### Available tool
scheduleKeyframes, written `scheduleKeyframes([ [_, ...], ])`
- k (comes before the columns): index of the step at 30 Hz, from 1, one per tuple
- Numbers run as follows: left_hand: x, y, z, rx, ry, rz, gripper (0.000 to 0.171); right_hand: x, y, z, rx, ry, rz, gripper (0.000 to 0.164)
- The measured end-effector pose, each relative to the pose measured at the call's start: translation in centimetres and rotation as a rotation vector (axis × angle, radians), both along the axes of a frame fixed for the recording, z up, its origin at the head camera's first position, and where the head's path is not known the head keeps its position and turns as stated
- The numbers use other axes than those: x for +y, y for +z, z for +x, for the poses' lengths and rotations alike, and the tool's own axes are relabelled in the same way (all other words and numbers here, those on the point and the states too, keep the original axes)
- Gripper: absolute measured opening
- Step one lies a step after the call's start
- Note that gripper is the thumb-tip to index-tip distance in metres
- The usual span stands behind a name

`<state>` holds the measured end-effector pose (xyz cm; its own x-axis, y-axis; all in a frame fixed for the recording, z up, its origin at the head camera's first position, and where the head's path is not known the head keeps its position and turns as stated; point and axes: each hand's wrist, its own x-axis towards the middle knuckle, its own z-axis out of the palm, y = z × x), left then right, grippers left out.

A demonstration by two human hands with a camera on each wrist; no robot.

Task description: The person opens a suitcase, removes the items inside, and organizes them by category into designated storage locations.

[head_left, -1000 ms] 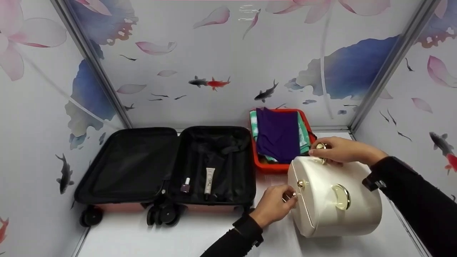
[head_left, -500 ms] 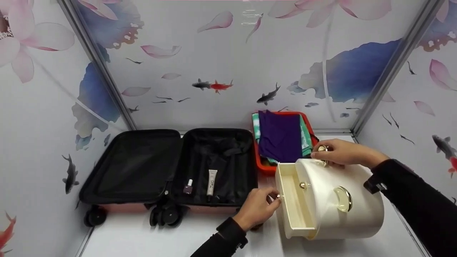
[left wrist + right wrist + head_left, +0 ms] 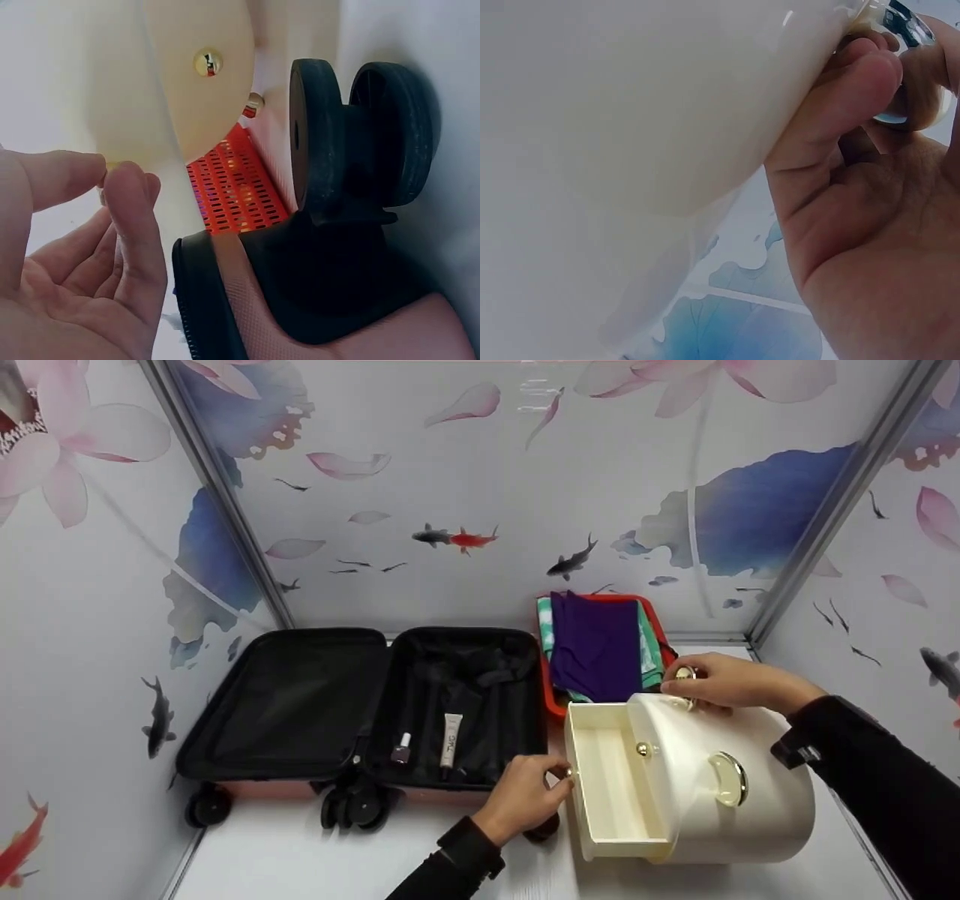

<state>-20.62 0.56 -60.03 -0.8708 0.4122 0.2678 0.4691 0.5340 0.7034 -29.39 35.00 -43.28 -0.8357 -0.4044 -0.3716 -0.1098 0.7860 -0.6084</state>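
Observation:
A cream, rounded storage box (image 3: 772,817) with gold fittings stands at the right in the head view. Its lower drawer (image 3: 604,772) is pulled out toward the left, and the inside that shows is bare. Thumb and forefinger of my left hand (image 3: 525,791) pinch the small gold drawer knob (image 3: 569,773). A second gold knob (image 3: 208,62) shows on the box front in the left wrist view. On top of the box, my right hand (image 3: 724,684) grips the gold handle (image 3: 911,34), its fingers curled through it.
An open suitcase (image 3: 285,705) with black lining lies at the left; its right half holds a nail polish bottle (image 3: 401,750) and a cosmetic tube (image 3: 451,739). A red basket (image 3: 553,701) with folded purple cloth (image 3: 600,645) stands behind the box. Suitcase wheels (image 3: 322,135) are near my left hand.
My left hand has moved left, drawing the drawer out from closed to well open. The right hand stays on the handle, and the box body has hardly moved.

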Motion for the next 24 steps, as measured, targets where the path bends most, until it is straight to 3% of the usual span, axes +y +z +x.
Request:
scheduleKeyframes([
  [5, -0.5, 1.1, -0.6, 0.018, -0.024, -0.074, 0.017, 0.1, 0.0, 0.1, 0.008, -0.001, 0.004, 0.036],
  [8, -1.4, 2.2, -1.6, 0.038, -0.006, -0.137, 0.024, 0.1, -0.1, 0.0, 0.012, -0.005, 0.008, 0.036],
  [11, -2.8, 3.6, -3.5, 0.024, 0.048, -0.206, 0.027, 0.1, -0.2, 0.0, 0.018, -0.011, 0.008, 0.036],
  [15, -5.5, 4.5, -7.3, -0.064, 0.153, -0.265, 0.025, 0.2, -0.1, 0.0, 0.03, -0.017, 0.011, 0.036],
  [17, -7.1, 4.0, -9.6, -0.137, 0.205, -0.296, 0.025, 0.2, 0.0, 0.1, 0.031, -0.018, 0.013, 0.036],
  [19, -8.7, 2.5, -11.8, -0.192, 0.251, -0.351, 0.025, 0.2, 0.0, 0.2, 0.029, -0.016, 0.014, 0.036],
  [20, -9.5, 2.1, -12.3, -0.191, 0.268, -0.4, 0.025, 0.2, 0.0, 0.2, 0.028, -0.014, 0.014, 0.036],
  [23, -11.9, -2.7, -15.6, -0.172, 0.281, -0.554, 0.018, 0.0, 0.0, 0.2, 0.03, -0.005, 0.006, 0.035],
  [24, -12.3, -3.5, -16.1, -0.181, 0.28, -0.594, 0.013, -0.1, -0.1, 0.2, 0.031, -0.004, 0.003, 0.034],
])
